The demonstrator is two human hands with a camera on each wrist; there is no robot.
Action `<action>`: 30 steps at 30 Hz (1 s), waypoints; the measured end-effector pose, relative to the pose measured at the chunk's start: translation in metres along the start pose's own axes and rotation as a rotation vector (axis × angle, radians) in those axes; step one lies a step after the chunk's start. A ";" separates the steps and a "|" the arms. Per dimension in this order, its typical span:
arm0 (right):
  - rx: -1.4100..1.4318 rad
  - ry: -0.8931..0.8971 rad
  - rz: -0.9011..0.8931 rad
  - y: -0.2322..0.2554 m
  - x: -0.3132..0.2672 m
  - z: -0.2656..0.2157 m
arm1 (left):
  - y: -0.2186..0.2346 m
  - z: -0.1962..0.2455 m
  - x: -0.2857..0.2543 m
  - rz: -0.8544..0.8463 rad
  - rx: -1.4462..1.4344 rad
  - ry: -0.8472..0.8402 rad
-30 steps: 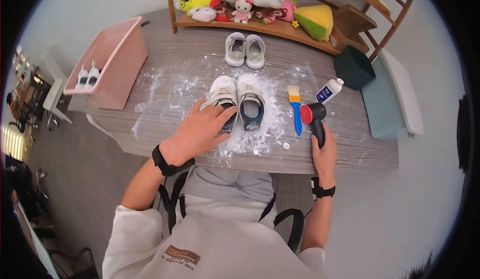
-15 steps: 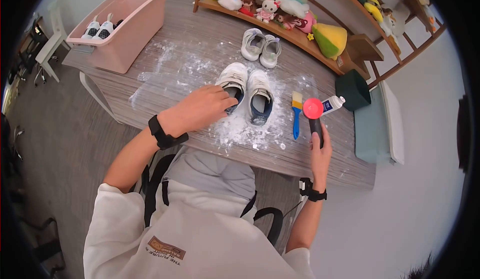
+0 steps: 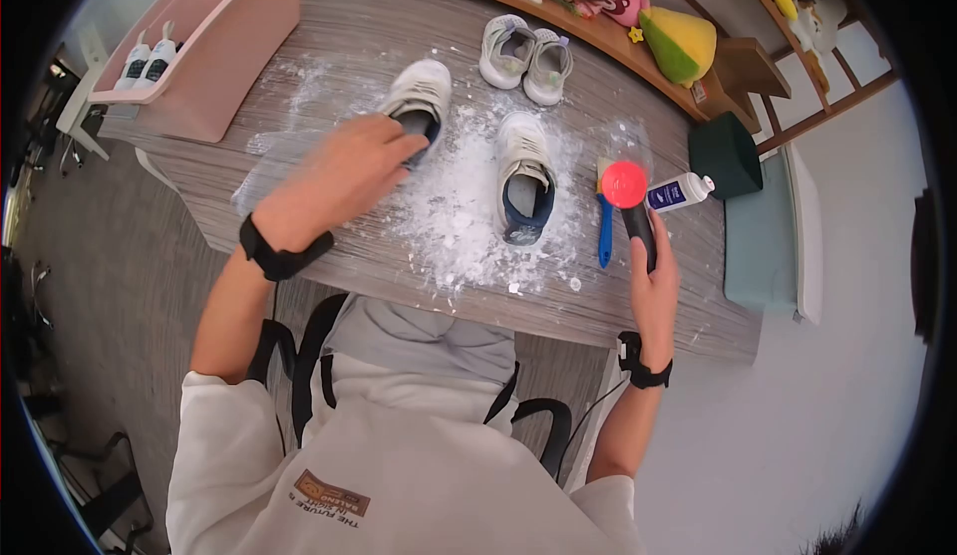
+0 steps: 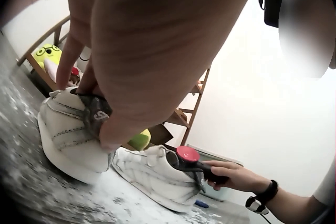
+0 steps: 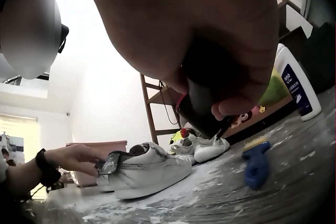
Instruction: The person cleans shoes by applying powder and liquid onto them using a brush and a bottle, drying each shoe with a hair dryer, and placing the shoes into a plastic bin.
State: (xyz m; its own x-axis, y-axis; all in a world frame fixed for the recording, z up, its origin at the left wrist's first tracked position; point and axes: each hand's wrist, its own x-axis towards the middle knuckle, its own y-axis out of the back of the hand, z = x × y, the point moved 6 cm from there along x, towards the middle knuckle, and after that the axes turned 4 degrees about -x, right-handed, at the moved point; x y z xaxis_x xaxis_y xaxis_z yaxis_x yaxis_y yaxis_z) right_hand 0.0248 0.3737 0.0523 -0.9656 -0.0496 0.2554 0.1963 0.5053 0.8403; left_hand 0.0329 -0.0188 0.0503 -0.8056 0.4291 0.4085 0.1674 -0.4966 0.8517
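My left hand (image 3: 334, 176) grips a white shoe (image 3: 424, 87) at its heel opening, with fingers inside the collar; the left wrist view shows thumb and fingers around the dark heel (image 4: 97, 116). The matching white shoe (image 3: 523, 171) stands to its right, toe pointing away, powder on its heel. In my right hand (image 3: 655, 291) is the black handle of a tool with a round red head (image 3: 624, 184), held above the table over a blue-handled brush (image 3: 605, 231). A white bottle (image 3: 678, 192) lies beside the tool.
White powder (image 3: 449, 226) is spread over the wooden table. Behind stand two smaller shoes (image 3: 506, 54). A pink bin (image 3: 219, 67) is at the left, a shelf with plush toys (image 3: 678, 42) at the back, a dark green box (image 3: 725, 156) and pale blue bin (image 3: 763, 246) at the right.
The left shoe has moved left and away from its mate along with my left hand, whose fingers have gone into its collar. My right hand still holds the tool, its red head now turned upward.
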 end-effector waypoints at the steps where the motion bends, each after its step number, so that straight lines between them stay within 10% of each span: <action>1: -0.034 0.036 0.017 0.004 -0.007 0.003 | 0.003 -0.008 0.000 -0.008 0.006 0.026; 11: -0.262 -0.120 0.079 0.019 -0.055 0.076 | 0.030 -0.008 0.012 0.083 0.098 -0.004; 17: -0.423 0.131 0.269 0.028 -0.039 0.042 | 0.000 0.060 0.039 -0.016 -0.107 -0.128; 30: -0.321 0.001 -0.113 -0.030 0.008 0.016 | -0.055 0.060 0.053 -0.226 -0.247 -0.248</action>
State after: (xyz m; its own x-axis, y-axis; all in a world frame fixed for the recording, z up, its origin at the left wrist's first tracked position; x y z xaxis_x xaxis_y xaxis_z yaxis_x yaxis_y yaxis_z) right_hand 0.0083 0.3723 0.0211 -0.9842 -0.0908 0.1522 0.1317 0.2000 0.9709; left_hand 0.0153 0.0768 0.0453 -0.6405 0.7016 0.3124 -0.1634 -0.5219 0.8372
